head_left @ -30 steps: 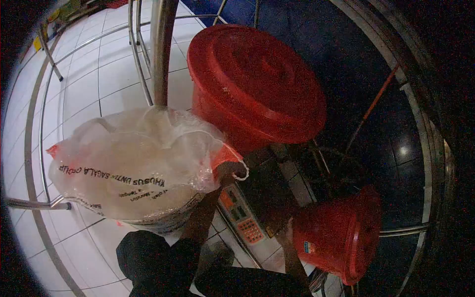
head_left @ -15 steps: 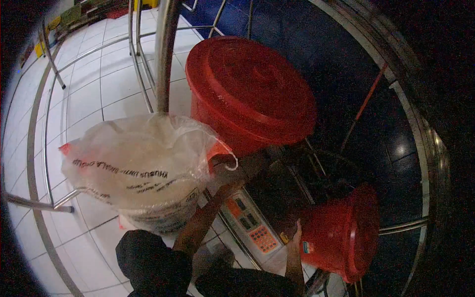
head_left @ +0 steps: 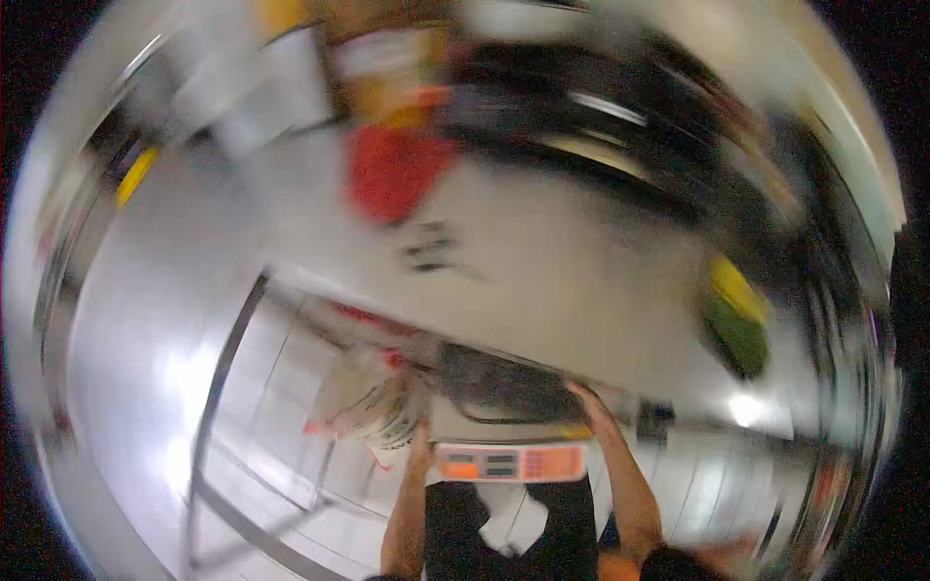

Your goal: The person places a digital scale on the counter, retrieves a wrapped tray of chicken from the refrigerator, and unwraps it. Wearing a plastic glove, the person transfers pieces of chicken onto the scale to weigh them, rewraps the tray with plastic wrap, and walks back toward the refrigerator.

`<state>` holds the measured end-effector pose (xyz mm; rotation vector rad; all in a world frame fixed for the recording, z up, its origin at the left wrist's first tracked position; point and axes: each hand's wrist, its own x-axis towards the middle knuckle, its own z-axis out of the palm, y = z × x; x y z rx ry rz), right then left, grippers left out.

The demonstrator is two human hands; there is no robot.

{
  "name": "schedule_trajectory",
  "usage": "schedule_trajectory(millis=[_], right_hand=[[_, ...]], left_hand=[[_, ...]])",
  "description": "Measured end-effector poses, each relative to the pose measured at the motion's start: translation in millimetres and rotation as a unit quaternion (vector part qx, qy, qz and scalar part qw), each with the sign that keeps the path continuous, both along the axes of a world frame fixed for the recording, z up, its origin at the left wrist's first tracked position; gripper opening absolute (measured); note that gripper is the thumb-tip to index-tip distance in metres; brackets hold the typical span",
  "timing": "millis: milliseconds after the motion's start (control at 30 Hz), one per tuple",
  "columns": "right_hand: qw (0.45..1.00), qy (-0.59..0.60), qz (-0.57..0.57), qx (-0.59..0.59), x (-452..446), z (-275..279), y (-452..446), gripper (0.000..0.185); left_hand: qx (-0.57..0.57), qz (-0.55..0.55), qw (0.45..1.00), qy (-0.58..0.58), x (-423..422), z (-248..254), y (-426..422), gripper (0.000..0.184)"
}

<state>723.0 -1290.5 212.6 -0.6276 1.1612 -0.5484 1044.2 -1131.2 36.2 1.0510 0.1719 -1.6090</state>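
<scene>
A digital weighing scale [head_left: 509, 463] with an orange keypad panel and a dark, flat top [head_left: 504, 387] is in front of my body, at the near edge of a table. My left hand [head_left: 422, 441] grips its left side. On the opposite side my right hand [head_left: 589, 405] holds the edge, its thumb side near the dark top. The undersides of both hands are hidden. Left of the scale, lower down, a printed plastic sack [head_left: 383, 416] shows blurred.
A pale tabletop [head_left: 562, 281] spreads ahead, with a red object [head_left: 397, 169], a small dark item [head_left: 428, 245] and a green-and-yellow sponge-like object [head_left: 738, 315] on it. A metal table leg [head_left: 228, 358] stands at left. Motion blurs much of the view.
The view has swung up from the floor beneath the table to the tabletop. The scale has come up from beside the red buckets to in front of my body, between both hands.
</scene>
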Motion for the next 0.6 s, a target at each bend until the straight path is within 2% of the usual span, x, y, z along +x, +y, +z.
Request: schedule_trajectory(millis=[33,67,100,133,167,200,233,300,333,367,400,433,467,500,567,600], right_hand=[[1.0,-0.004,-0.011,-0.023,-8.0,30.6,42.3,0.042],[0.999,0.036,-0.019,0.023,-17.6,67.8,80.7,0.045],[0.997,-0.033,-0.023,0.062,-29.7,97.2,125.9,0.048],[0.988,-0.034,-0.128,0.078,-45.8,114.7,181.7,0.048],[0.984,-0.073,-0.135,0.09,-59.8,120.6,220.7,0.053],[0.982,-0.116,-0.124,0.079,-73.0,129.7,266.7,0.059],[0.974,-0.116,-0.185,0.06,-93.8,133.6,307.4,0.059],[0.981,-0.063,-0.169,0.067,-99.4,123.3,395.2,0.072],[0.986,-0.032,-0.147,0.073,-114.2,123.4,428.4,0.079],[0.982,-0.031,-0.176,0.062,-138.3,146.3,460.6,0.079],[0.977,0.027,-0.199,0.068,-112.5,216.3,452.1,0.08],[0.97,0.082,-0.22,0.066,-113.0,243.0,471.1,0.082],[0.96,0.015,-0.277,0.047,-119.0,241.7,502.8,0.09],[0.95,0.007,-0.308,0.045,-119.9,242.5,522.3,0.09],[0.927,0.111,-0.357,-0.018,-136.3,236.3,573.3,0.099],[0.917,0.094,-0.386,-0.037,-151.6,267.9,598.2,0.099]], left_hand=[[-0.117,-0.14,0.908,-0.378,12.8,48.0,43.4,0.061],[-0.292,-0.244,0.658,-0.65,21.2,83.5,84.0,0.078],[-0.231,-0.257,0.887,-0.306,26.6,108.8,111.2,0.063],[-0.119,-0.241,0.945,-0.185,9.2,167.6,127.3,0.062],[-0.059,-0.262,0.95,-0.159,-12.3,212.9,133.5,0.061],[-0.046,-0.299,0.939,-0.164,-30.3,244.9,139.0,0.06],[-0.04,-0.332,0.927,-0.171,-59.0,269.3,140.3,0.06],[-0.045,-0.397,0.896,-0.194,-105.1,308.8,153.0,0.058],[-0.051,-0.422,0.883,-0.201,-128.7,322.8,162.6,0.057],[-0.062,-0.448,0.868,-0.205,-148.4,336.9,168.6,0.057],[-0.054,-0.466,0.859,-0.204,-139.5,356.5,157.2,0.056],[-0.058,-0.482,0.849,-0.208,-148.6,363.5,165.7,0.055],[-0.068,-0.501,0.835,-0.215,-163.4,374.9,176.7,0.055],[-0.073,-0.525,0.818,-0.224,-177.0,386.9,187.5,0.054],[-0.09,-0.566,0.786,-0.23,-212.1,403.4,223.8,0.053],[-0.1,-0.583,0.772,-0.231,-228.8,412.1,243.8,0.053]])
